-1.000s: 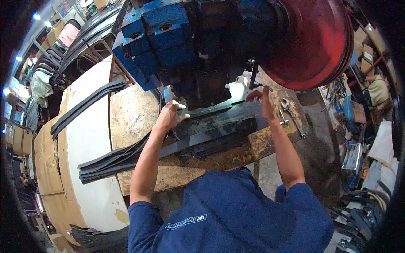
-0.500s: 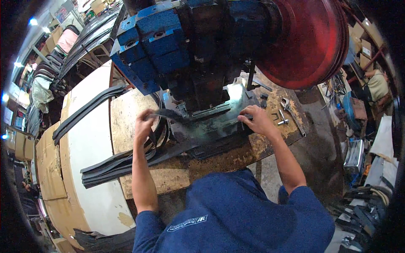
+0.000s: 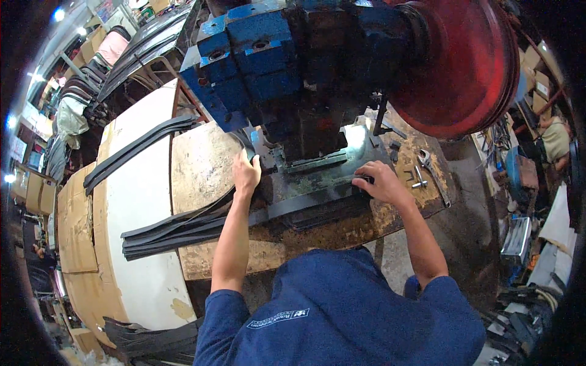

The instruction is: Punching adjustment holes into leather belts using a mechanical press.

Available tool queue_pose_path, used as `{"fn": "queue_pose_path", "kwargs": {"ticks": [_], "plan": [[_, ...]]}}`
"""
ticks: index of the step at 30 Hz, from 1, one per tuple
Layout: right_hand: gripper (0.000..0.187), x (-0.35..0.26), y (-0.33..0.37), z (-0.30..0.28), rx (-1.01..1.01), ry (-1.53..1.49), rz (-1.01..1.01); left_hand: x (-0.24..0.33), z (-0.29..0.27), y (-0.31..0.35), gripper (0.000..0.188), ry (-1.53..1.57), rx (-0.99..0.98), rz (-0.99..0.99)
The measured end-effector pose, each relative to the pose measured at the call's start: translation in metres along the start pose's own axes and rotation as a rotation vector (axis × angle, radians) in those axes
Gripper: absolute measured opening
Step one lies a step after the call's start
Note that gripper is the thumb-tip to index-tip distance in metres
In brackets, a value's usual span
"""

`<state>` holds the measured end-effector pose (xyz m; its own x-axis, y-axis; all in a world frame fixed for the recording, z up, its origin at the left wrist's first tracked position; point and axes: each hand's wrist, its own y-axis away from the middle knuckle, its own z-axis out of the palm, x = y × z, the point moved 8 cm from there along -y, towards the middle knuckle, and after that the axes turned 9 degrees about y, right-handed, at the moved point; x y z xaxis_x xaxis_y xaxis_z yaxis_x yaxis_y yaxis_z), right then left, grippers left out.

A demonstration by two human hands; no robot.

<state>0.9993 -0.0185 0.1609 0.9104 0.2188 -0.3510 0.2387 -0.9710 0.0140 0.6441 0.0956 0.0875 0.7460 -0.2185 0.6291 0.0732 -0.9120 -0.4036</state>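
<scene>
Under the blue press (image 3: 262, 55), a long black strip (image 3: 311, 200) lies across the front of its metal bed. My right hand (image 3: 384, 184) is closed at the right end of the bed, thumb and fingers pinching the dark end of a strip. To the left of the press head, my left hand (image 3: 246, 175) is closed around another black strip (image 3: 247, 145) that curves up beside the bed; its fingertips are partly hidden. A bundle of black strips (image 3: 152, 241) lies to the left of my left forearm, on the white board.
A large red flywheel (image 3: 455, 67) overhangs the right side. An adjustable wrench (image 3: 434, 177) and a small T-shaped tool (image 3: 419, 177) lie on the worn wooden bench (image 3: 244, 259). More black strips (image 3: 140, 146) rest at the far left. Another person (image 3: 555, 137) is at the right edge.
My left hand has moved right, closer to the press, and the loose strip it swung has come in with it. My right hand stays at the bed's right end. The view has shifted slightly.
</scene>
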Motion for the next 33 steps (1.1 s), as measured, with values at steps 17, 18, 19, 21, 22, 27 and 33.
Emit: {"fn": "queue_pose_path", "kwargs": {"ticks": [17, 18, 19, 21, 22, 27, 33], "plan": [[0.043, -0.024, 0.003, -0.025, 0.319, 0.079, -0.255, 0.124, -0.017, 0.07, 0.043, 0.493, -0.63, 0.094], [0.043, -0.019, -0.001, -0.024, 0.318, 0.08, -0.253, 0.137, -0.015, 0.078, 0.046, 0.498, -0.726, 0.084], [0.044, -0.011, -0.009, -0.018, 0.295, 0.108, -0.247, 0.138, -0.014, 0.077, 0.046, 0.489, -0.734, 0.052], [0.044, 0.017, -0.024, 0.0, 0.273, 0.127, -0.169, 0.125, -0.014, 0.065, 0.046, 0.487, -0.702, 0.036], [0.044, 0.015, -0.032, -0.003, 0.273, 0.127, -0.172, 0.111, -0.016, 0.058, 0.046, 0.478, -0.66, 0.009], [0.028, 0.034, -0.062, 0.012, 0.247, 0.223, -0.15, 0.076, -0.015, 0.019, 0.043, 0.235, -0.508, 0.09], [0.016, 0.042, -0.072, 0.026, 0.285, 0.293, -0.244, 0.062, 0.0, 0.0, 0.042, 0.163, -0.546, 0.138]]}}
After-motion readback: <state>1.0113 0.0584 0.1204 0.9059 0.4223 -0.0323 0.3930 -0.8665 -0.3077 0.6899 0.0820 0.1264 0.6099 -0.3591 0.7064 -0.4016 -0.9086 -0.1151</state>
